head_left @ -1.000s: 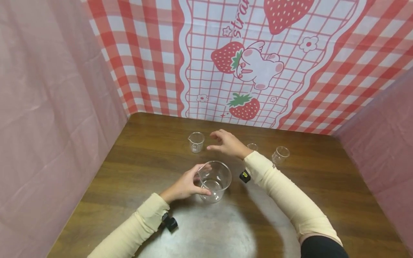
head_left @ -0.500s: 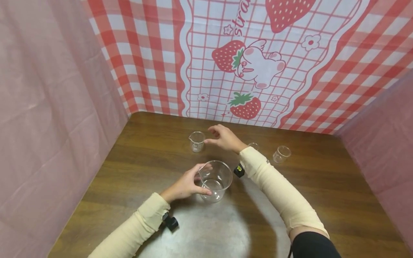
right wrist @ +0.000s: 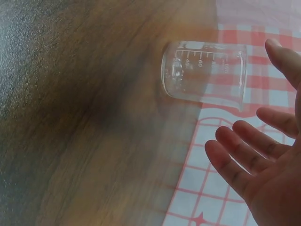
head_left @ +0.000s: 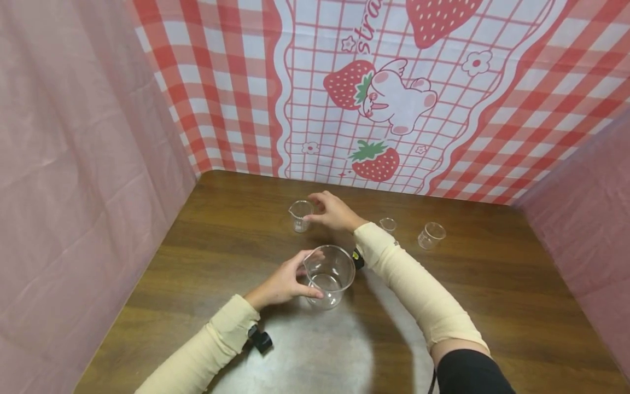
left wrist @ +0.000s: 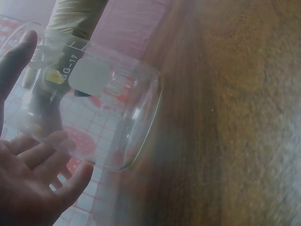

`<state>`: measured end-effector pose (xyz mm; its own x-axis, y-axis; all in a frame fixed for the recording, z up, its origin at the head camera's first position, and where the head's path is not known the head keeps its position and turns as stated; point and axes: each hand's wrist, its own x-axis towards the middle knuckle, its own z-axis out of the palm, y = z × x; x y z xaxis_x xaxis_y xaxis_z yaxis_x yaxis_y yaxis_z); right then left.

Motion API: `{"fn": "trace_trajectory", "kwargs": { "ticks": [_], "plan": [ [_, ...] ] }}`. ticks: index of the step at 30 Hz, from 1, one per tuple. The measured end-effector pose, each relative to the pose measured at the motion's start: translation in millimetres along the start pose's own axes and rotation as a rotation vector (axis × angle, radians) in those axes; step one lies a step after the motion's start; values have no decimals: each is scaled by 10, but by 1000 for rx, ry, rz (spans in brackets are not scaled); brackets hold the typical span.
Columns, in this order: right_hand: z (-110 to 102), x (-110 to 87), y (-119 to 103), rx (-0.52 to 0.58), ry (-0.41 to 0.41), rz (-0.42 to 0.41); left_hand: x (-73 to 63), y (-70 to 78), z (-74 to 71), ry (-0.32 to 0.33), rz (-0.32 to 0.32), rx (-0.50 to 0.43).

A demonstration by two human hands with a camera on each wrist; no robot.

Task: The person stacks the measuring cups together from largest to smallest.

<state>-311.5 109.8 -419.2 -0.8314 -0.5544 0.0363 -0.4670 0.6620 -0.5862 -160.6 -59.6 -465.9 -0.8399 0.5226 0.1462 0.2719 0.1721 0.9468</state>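
Note:
A large glass beaker (head_left: 340,278) stands on the table, its spout toward the left. My left hand (head_left: 281,282) grips its left side, thumb in front and fingers round the back. White print shows on the large beaker's wall (left wrist: 136,117) in the left wrist view. Farther back is a small glass beaker (head_left: 298,220) with white volume marks. Right beside it is my right hand (head_left: 336,212), thumb and fingers spread on either side of its rim. In the right wrist view a gap shows between the fingers (right wrist: 225,160) and the small beaker (right wrist: 207,75).
A very small beaker (head_left: 388,225) stands behind the right wrist, and another small beaker (head_left: 431,235) stands farther right. The wooden table (head_left: 211,241) ends at a strawberry-print cloth (head_left: 315,98) behind, with pink curtains (head_left: 93,164) on both sides.
My right hand has moved left, from short of the small beaker to right at its rim. The very small beaker behind the right wrist shows more fully. The left hand and large beaker stay put.

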Motion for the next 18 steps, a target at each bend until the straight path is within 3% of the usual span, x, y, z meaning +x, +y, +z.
{"fn": "trace_trajectory", "kwargs": {
  "ticks": [18],
  "plan": [
    [97,163,-49,-84,-62,-31,-11,-19,-12,-1,-9,-19]
  ]
}}
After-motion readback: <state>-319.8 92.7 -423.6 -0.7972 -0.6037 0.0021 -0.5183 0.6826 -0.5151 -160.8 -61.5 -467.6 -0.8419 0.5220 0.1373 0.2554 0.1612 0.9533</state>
